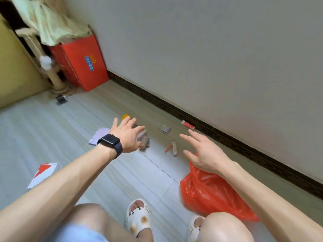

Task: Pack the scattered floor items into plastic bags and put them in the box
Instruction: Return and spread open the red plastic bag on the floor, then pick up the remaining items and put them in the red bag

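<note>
dark square watch [109,140] on a navy band [119,150] at the left wrist. pale blue shorts [78,233]. white open-toe slippers [139,222] with brown blotches and small dark dots.

Both arms come in bare from the bottom corners of the frame, stretched forward. The left hand [127,137] sits near the middle, back of the hand up, fingers and thumb splayed wide. The right hand [204,154] is right of centre and a bit lower, fingers loosely spread and pointing up-left, gripping nothing. Bare knees [225,226] poke in along the bottom edge.
</note>
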Demonstrator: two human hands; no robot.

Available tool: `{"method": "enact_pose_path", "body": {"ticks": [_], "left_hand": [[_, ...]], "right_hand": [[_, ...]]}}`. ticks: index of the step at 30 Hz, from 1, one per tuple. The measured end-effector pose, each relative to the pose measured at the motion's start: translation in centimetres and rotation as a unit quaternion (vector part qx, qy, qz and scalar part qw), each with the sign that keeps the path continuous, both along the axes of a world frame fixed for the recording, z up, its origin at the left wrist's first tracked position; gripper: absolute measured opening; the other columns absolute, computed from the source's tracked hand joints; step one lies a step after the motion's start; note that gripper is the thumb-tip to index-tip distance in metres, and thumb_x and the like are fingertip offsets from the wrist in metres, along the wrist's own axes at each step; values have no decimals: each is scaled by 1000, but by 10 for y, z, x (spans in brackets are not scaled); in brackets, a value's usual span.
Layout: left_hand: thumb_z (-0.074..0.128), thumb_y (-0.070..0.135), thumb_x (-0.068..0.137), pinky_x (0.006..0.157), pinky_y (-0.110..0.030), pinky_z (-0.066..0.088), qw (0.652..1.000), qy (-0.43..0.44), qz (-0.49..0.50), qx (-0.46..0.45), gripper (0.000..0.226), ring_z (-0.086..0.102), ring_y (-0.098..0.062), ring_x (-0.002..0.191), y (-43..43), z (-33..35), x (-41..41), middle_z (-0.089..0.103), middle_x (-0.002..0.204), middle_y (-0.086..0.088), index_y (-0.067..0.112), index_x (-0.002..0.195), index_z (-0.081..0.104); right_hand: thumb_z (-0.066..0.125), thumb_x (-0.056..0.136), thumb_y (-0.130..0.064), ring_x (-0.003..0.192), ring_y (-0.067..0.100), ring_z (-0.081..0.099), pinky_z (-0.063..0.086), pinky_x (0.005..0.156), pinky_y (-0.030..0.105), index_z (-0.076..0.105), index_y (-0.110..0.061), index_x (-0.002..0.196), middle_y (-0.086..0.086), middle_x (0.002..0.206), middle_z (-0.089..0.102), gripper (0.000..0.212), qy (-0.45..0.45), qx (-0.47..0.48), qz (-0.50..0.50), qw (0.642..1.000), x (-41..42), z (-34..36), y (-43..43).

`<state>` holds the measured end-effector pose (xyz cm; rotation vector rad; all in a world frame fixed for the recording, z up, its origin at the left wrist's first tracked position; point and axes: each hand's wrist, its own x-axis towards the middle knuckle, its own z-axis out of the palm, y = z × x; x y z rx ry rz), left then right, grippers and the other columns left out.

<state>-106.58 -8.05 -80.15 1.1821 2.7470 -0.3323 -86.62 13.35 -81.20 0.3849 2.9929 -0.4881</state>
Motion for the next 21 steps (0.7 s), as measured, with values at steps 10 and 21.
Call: {"method": "enact_pose_path", "body": {"ticks": [10,21], "left_hand": [[52,49,87,118,-54,8,983,-87,161,15,76,7,-27,149,-82,-74,-42,9,163,-6,38,153,15],[58,46,84,118,-57,5,968,-202,128,-71,88,-5,-35,149,14,-249,-91,-19,162,-5,39,154,5]], "right_hand": [[43,99,-46,151,17,15,22,120,32,19,-44,153,-3,166,12,60,-68,20,60,996,-96,-53,-26],[44,95,-47,149,33,13,28,116,44,7,-35,157,16,164,-12,73,-347,26,23,937,-140,-225,16]]}}
